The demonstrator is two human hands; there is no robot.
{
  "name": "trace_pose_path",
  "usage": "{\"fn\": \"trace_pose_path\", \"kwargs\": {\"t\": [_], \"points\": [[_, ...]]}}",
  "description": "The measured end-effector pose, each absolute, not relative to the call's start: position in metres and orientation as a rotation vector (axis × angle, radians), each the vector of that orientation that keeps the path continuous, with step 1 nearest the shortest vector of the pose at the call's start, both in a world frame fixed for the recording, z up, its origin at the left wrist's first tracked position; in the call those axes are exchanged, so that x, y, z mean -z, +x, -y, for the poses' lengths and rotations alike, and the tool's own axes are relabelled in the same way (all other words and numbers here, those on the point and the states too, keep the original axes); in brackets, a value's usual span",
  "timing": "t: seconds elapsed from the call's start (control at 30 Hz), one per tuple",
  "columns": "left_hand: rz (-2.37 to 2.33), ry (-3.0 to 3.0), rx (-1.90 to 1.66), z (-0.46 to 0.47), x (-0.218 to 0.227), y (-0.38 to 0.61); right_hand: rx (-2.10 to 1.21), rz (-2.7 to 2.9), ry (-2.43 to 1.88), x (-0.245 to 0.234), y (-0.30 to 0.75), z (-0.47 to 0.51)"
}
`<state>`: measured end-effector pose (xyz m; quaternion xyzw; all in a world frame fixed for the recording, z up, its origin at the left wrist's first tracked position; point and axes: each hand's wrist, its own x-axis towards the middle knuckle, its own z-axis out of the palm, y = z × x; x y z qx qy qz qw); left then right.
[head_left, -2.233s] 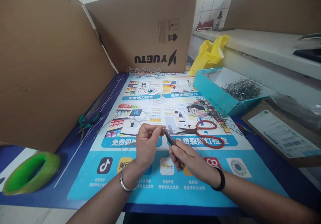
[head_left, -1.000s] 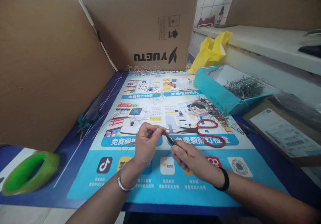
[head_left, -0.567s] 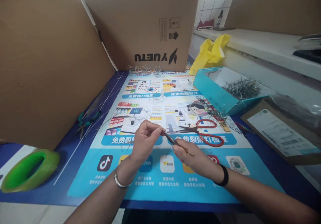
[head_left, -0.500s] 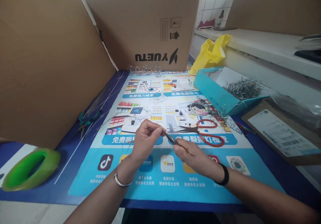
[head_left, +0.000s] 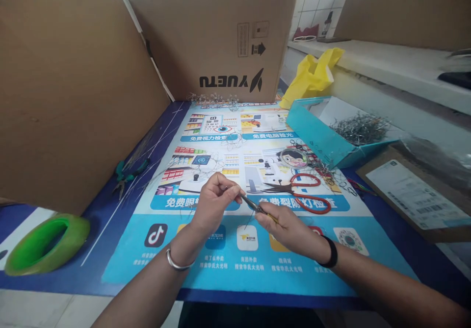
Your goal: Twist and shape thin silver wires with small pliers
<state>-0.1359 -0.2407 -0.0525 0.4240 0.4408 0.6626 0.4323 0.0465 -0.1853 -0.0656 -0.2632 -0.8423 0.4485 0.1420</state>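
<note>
My right hand [head_left: 277, 220] is closed around long-nosed pliers [head_left: 251, 202] with a bit of yellow handle showing. Their jaws point left and up, reaching the fingertips of my left hand [head_left: 217, 198]. That hand is closed in a pinch at the jaw tips; what it pinches is too small to make out. A thin dark wire end [head_left: 249, 220] shows just below the pliers. Red-handled scissors [head_left: 307, 190] lie on the printed sheet [head_left: 235, 281] just beyond my right hand, blades toward the left.
A blue box [head_left: 312, 137] at the right holds tangled wire pieces [head_left: 362, 128]. Beside it lies a labelled parcel [head_left: 412, 190]. At the left are teal-handled pliers [head_left: 127, 173] and a tape roll [head_left: 47, 243]. Cardboard panels [head_left: 206, 38] stand behind; a yellow bag [head_left: 312, 78] sits at the back.
My right hand has turned slightly on the pliers, and their yellow handle now shows. My left hand keeps its pinch at the tips. The whole view has shifted a little.
</note>
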Motion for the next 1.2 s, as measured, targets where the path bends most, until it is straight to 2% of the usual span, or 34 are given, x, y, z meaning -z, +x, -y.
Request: {"fn": "trace_pose_path", "kwargs": {"t": [0.4, 0.63, 1.2], "points": [[-1.044, 1.042, -1.573, 0.240, 0.049, -0.141, -1.181, 2.506, -0.705, 0.065, 0.049, 0.183], [-0.995, 1.055, -1.527, 0.236, 0.049, -0.146, -1.247, 2.476, -0.723, 0.058, 0.049, 0.179], [-0.990, 0.916, -1.705, 0.234, 0.051, -0.141, -1.967, 2.084, -0.707, 0.053, 0.050, 0.179]]}}
